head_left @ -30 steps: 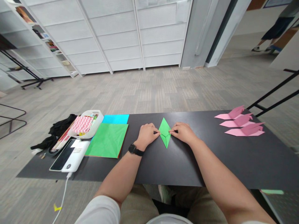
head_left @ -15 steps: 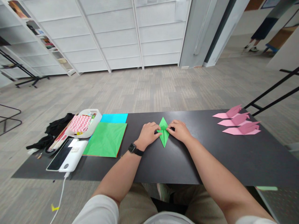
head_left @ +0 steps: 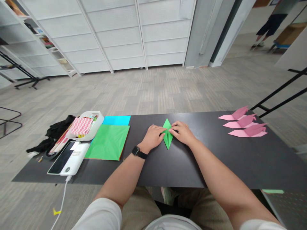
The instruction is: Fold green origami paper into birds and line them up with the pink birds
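A diamond-shaped piece of green folded paper (head_left: 168, 140) lies on the dark table, with a crease line down its lower half. My left hand (head_left: 153, 136), a black watch on its wrist, grips the left side of the paper with fingertips and thumb. On the opposite side, my right hand (head_left: 183, 133) has its fingers bent and pinched at the paper's right edge. The fingertips of both hands nearly meet over the middle and cover part of the folds there.
Three pink folded-paper birds (head_left: 247, 132) stand at the right. To the left lie green paper sheets (head_left: 109, 142), a blue sheet (head_left: 117, 120), a white tray (head_left: 97, 129) with a pink-patterned pouch, and a phone (head_left: 63, 159) beside a cabled white power bank (head_left: 76, 163). A person stands far right.
My fingertips have moved inward over the middle of the green paper, and its small central flap has been folded or covered. The person in the background has shifted slightly.
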Motion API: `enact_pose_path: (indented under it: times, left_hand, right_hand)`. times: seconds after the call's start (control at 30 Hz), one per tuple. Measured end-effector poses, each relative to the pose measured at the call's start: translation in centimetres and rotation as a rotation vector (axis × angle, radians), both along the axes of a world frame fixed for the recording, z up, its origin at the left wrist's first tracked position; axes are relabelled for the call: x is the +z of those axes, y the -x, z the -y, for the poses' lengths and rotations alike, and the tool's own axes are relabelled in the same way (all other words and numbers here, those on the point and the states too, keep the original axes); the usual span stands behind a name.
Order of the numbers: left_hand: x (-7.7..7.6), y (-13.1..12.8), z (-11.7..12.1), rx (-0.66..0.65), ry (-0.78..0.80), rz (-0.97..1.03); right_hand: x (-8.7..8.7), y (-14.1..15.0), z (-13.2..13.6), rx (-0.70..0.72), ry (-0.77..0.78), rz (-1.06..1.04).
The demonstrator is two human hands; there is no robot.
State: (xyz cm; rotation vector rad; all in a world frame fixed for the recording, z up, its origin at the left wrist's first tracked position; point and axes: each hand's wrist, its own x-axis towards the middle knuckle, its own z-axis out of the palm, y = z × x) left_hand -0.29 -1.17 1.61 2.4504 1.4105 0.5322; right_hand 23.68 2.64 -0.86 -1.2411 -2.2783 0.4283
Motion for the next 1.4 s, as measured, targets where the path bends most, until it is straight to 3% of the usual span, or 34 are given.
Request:
enact_pose_path:
  times: [0.27,0.5,0.73,0.97,1.17,1.4]
  left_hand:
    - [0.6,-0.2,0.3,0.021,-0.008,0.031]
    - [0.5,-0.1,0.3,0.089,0.009,0.089]
    - [0.4,0.7,-0.1,-0.036,-0.012,0.024]
    - [0.5,0.9,-0.4,-0.216,-0.005,0.043]
    - [0.7,0.9,-0.5,-0.187,0.07,0.035]
    - [0.0,1.5,-1.1,-0.179,0.08,0.02]
  right_hand:
    - [0.8,-1.5,0.2,-0.048,0.036,0.045]
    - [-0.1,-1.9,0.1,-0.013,0.047,0.124]
    - [-0.6,-2.6,-0.4,-0.106,0.046,0.137]
    - [-0.5,-2.6,-0.5,-0.099,0.06,0.136]
    - [-0.6,-2.6,-0.6,-0.09,0.069,0.136]
    - [-0.6,-2.7,-0.6,-0.088,0.076,0.135]
